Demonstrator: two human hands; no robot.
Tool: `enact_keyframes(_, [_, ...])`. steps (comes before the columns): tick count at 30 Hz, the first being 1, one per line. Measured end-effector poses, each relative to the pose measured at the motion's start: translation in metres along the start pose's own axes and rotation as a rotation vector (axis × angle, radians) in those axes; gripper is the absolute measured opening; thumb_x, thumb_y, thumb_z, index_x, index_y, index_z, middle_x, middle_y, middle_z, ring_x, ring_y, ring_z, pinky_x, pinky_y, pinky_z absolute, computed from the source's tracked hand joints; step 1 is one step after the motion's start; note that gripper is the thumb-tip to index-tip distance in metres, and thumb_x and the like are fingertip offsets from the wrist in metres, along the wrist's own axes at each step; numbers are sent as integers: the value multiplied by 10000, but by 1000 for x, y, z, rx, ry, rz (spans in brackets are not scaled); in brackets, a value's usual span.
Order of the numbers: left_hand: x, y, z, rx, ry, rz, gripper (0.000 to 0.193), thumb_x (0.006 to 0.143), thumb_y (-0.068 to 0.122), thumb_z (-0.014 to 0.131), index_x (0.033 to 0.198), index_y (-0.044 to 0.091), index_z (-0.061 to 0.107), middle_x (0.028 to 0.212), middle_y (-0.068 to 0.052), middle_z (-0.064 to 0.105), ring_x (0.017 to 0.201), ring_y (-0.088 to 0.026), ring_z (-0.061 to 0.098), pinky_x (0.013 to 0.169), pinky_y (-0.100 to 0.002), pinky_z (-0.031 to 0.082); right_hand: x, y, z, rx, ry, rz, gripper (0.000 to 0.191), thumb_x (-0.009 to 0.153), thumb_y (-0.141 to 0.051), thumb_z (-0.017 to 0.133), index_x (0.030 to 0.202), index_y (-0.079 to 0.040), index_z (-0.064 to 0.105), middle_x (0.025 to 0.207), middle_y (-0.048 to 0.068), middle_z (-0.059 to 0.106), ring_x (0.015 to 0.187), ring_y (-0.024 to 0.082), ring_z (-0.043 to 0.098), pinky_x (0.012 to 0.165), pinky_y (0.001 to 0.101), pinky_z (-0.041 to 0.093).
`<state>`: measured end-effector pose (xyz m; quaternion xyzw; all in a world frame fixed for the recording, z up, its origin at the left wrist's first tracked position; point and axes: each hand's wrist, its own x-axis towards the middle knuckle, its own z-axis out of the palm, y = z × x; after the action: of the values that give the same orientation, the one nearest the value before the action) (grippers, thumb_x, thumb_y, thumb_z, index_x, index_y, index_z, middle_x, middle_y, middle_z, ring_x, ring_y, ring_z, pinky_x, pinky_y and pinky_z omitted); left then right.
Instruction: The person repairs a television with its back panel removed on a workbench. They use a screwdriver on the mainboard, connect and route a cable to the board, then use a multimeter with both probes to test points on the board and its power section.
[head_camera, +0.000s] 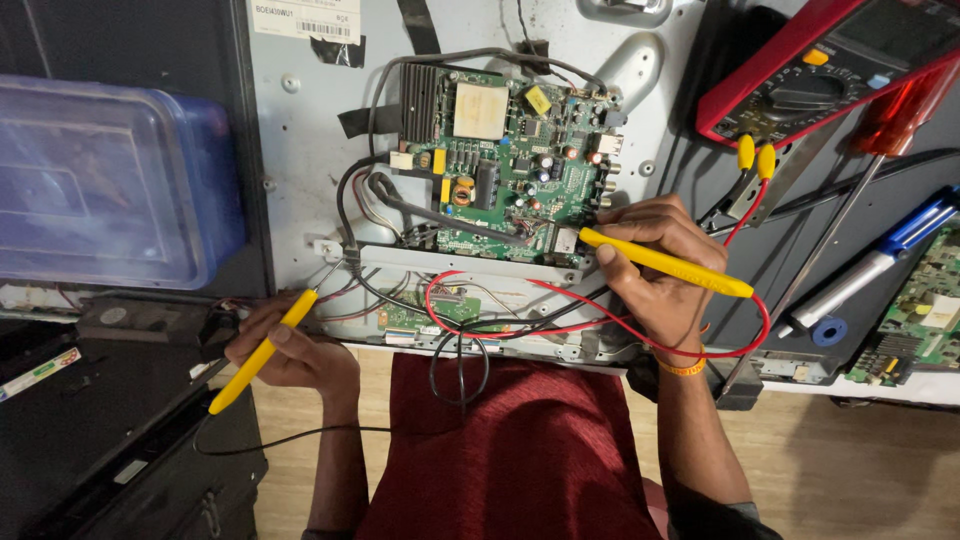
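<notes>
below, left hand (290, 350) gripping yellow probe (262, 350), right hand (655, 270) pinching second probe (665, 263) on green circuit board (510, 165)

View: one head camera, looking steeply down from above the person's lap.
Range: close, at arm's length.
Centre: board (505, 160).
Edges: meter (830, 65), box (105, 180).

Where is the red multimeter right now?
In the head view, the red multimeter with a dark dial lies at the top right, above the right hand and right of the green circuit board.
</notes>
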<state>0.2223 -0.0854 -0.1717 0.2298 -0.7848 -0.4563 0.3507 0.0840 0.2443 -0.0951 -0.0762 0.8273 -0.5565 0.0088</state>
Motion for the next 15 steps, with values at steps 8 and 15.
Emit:
enact_keyframes(8, [0,-3,-1,26,13,-11,360,1141,372,505,1064,39,392,949,-131,537,898,-208,623,698,-294,601,-1,2,0,4,1,0,131,906,-60,792,991,21,734,1011,132,746,911,209,707,861,306,563])
enact_keyframes(15, [-3,-2,-2,0,7,0,333,1168,339,509,1081,41,389,946,-135,495,900,-222,592,769,-337,580,-5,6,0,12,13,25,154,910,-79,792,996,29,723,980,132,742,919,213,699,861,304,560])
